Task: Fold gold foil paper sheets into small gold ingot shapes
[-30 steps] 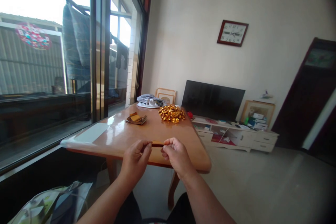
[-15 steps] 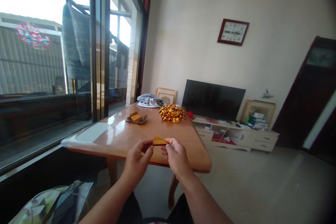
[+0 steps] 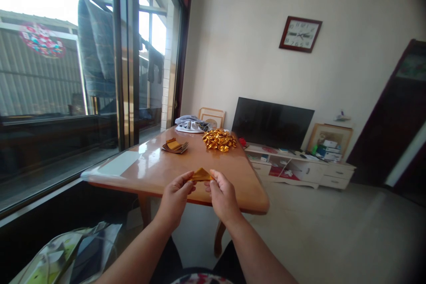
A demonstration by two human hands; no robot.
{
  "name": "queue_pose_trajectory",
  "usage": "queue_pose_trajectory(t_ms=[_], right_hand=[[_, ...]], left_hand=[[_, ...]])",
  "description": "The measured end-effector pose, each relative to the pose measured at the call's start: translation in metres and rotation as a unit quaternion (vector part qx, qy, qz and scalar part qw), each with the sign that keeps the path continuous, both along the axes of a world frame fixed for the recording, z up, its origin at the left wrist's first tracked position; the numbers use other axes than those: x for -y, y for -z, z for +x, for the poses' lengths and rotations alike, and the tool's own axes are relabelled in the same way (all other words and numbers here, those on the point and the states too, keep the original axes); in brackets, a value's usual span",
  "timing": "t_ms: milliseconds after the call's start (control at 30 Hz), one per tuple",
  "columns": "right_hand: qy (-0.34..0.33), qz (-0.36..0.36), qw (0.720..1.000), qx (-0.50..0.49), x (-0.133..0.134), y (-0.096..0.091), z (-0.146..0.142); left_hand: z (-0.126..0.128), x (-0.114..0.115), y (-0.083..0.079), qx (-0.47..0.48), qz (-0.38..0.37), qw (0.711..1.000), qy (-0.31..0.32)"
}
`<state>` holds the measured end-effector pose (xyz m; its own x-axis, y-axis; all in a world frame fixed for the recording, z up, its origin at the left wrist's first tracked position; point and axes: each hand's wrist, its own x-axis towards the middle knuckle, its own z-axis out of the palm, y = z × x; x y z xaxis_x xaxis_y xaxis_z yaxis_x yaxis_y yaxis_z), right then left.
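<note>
A small sheet of gold foil paper (image 3: 201, 175), folded into a low triangle, is held just above the near edge of the wooden table (image 3: 159, 173). My left hand (image 3: 176, 195) pinches its left corner between thumb and fingers. On the other side, my right hand (image 3: 222, 193) pinches the right corner the same way. Farther back on the table lies a stack of gold and brown paper sheets (image 3: 175, 145). To the right of that stack sits a heap of shiny folded gold foil pieces (image 3: 219, 140).
Folded cloth (image 3: 193, 124) lies at the table's far end, and a pale sheet (image 3: 116, 164) on its left side. Windows run along the left. Beyond the table stand a television (image 3: 273, 123) and a white cabinet (image 3: 306, 172). Bags (image 3: 66, 255) are at lower left.
The gold paper now shows as a flatter, fuller triangle facing me, its folded edge turned. Both hands have risen slightly, still pinching its corners. The camera view has shifted a little.
</note>
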<state>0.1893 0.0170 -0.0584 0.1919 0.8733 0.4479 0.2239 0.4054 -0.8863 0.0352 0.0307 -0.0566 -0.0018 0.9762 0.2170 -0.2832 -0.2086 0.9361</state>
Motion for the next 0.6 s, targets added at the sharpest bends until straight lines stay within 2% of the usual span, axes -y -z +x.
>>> queue_pose_trajectory(t_ms=[367,600], right_hand=[[0.0,-0.004,0.999,0.048,-0.0006,0.0031,0.0018],[0.005,0.012,0.998,0.062,-0.0003,0.0045,0.0017]], left_hand=[[0.0037,0.0021,-0.0001,-0.016,0.018,0.999,-0.031],[0.0026,-0.002,0.0046,-0.044,0.042,0.998,-0.024]])
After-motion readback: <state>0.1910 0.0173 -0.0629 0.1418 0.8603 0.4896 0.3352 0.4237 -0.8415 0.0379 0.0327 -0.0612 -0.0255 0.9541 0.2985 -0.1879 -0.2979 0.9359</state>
